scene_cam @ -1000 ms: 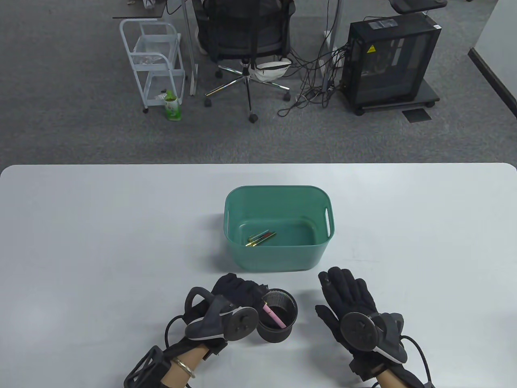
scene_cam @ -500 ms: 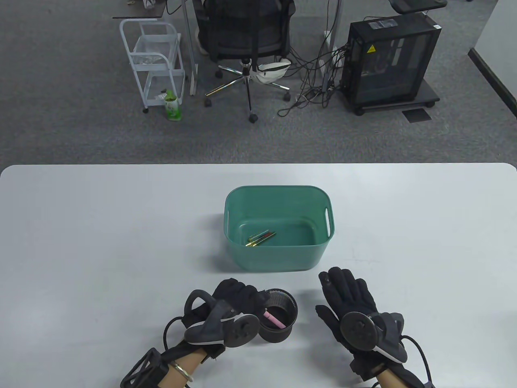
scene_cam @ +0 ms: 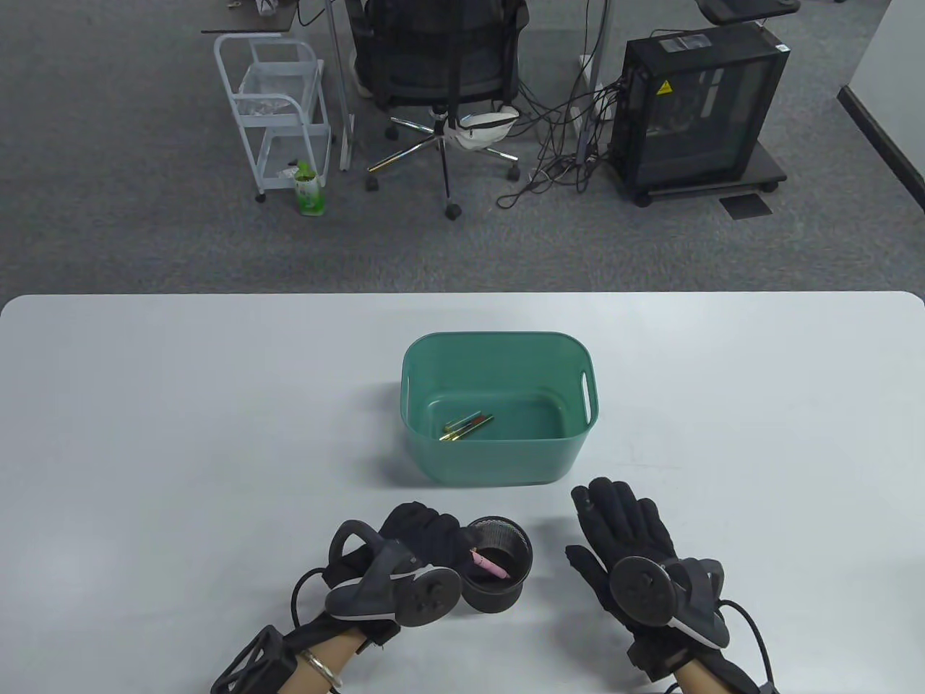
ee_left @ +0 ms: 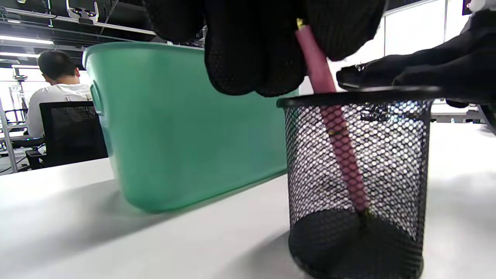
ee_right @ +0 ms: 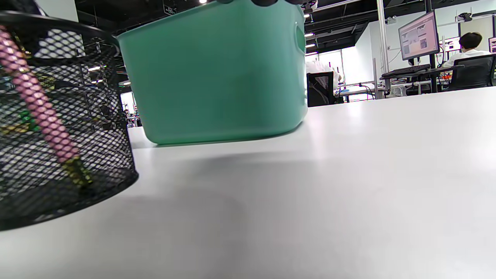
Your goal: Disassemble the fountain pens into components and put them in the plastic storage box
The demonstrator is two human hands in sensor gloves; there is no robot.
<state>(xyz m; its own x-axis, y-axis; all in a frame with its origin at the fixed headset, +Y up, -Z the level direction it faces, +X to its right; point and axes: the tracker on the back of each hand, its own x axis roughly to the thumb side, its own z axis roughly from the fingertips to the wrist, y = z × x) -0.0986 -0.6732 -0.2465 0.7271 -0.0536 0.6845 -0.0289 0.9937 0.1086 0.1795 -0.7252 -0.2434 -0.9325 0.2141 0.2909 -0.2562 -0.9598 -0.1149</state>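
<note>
Pink, the fountain pen (ee_left: 333, 120) leans in the mesh pen cup (scene_cam: 497, 564), its top tilted left into the left hand (scene_cam: 426, 531), whose fingers pinch it. The right hand (scene_cam: 621, 531) lies flat, fingers straight, farther right.

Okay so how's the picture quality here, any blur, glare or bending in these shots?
Table view: even light, sharp, soft shadow left of the green box, table edge slightly bowed. Left wrist view: left hand blurred close up, pink pen and mesh cup fairly sharp. Right wrist view: cup soft at the edge, window glare on the table behind.
</note>
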